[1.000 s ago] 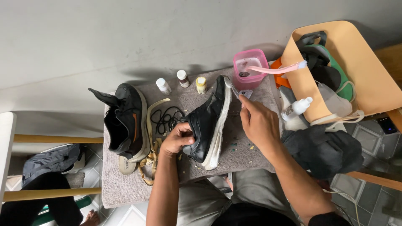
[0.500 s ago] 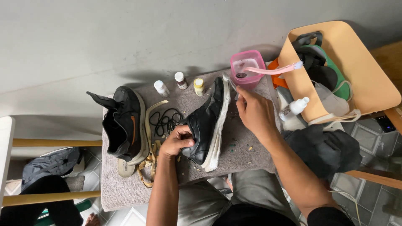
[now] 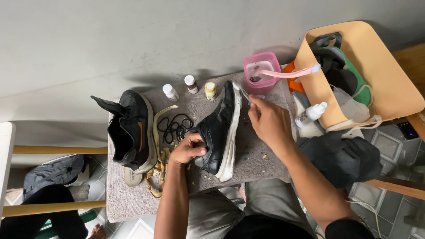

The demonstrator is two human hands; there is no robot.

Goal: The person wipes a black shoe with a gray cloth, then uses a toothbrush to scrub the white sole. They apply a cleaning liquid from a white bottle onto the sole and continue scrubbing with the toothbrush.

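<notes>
Left hand (image 3: 188, 149) grip pinching black shoe (image 3: 218, 129), tipped on side mid-worktop. Right hand (image 3: 270, 121) grip pinched on small tool near sole, tool unclear. Grey towel (image 3: 261, 161) covering worktop; pink tub (image 3: 262, 73) behind; grey wall, tiled floor.

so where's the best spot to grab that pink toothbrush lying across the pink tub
Probably the bare middle of the pink plastic toothbrush handle, coming from above. It bridges the square pink plastic tub rim, its bristle end overhanging toward the tan tray, so the fingers can close around it.
</notes>
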